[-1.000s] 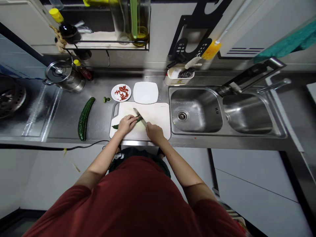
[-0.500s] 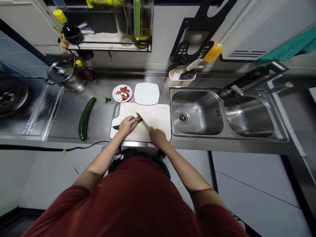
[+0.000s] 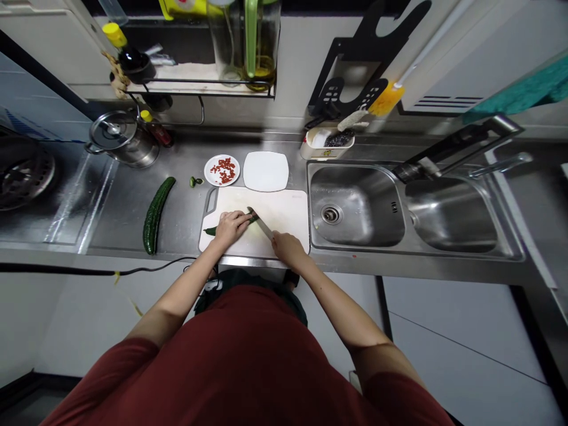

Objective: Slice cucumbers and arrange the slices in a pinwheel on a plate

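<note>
While the right hand (image 3: 287,247) closes around the knife (image 3: 264,226), its blade lies at the cucumber (image 3: 211,231), which the left hand (image 3: 231,228) holds down, fingers together, on the board (image 3: 284,222). Beyond this grip are two plates, one with red pieces (image 3: 225,170).

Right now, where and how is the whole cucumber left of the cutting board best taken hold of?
Probably around the middle of the whole cucumber, from above, fingers across its width against both long sides. It lies lengthwise on the steel counter, long and gently curved, with nothing over it.
</note>
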Demonstrator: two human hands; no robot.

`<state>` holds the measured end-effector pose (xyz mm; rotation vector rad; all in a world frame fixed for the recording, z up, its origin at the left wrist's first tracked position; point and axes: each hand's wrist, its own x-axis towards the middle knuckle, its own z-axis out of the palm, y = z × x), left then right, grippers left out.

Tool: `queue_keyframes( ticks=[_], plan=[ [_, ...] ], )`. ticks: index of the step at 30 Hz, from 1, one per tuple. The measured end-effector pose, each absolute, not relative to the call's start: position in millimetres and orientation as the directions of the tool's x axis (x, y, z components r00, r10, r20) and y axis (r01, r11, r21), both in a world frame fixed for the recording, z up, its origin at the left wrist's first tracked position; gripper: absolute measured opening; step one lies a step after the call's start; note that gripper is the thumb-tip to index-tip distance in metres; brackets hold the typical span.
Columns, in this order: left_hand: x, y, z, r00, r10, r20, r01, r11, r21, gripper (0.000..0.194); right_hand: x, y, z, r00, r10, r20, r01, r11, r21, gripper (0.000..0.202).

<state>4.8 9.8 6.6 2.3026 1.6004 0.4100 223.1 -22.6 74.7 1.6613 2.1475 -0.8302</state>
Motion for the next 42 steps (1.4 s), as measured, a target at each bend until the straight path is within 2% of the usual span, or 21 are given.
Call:
queue_keyframes(
  ticks=[13, 24, 37, 42],
  plan=[
    [2, 11, 3, 0.36, 0.923, 0.134, 0.833, -0.383, 0.399, 0.032, 210, -16, 68, -0.3, 0.813, -0.5, 0.952, 0.221, -0.212, 0.028],
    [3, 12, 2, 0.357, 0.925, 0.13, 0.831, -0.378, 0.408, 0.033, 219, -26, 70, -0.284, 0.778, -0.56, 0.956, 0.188, -0.223, 0.027],
    [5, 11, 5, 0.345, 0.93, 0.128, 0.839, -0.367, 0.403, 0.033, 208, -16, 60, -0.306, 0.825, -0.475, 0.951, 0.241, -0.196, 0.026],
    [5, 11, 5, 0.342, 0.931, 0.128, 0.837, -0.364, 0.408, 0.033, 216, -26, 61, -0.298, 0.812, -0.502, 0.954, 0.231, -0.193, 0.025]
  ],
)
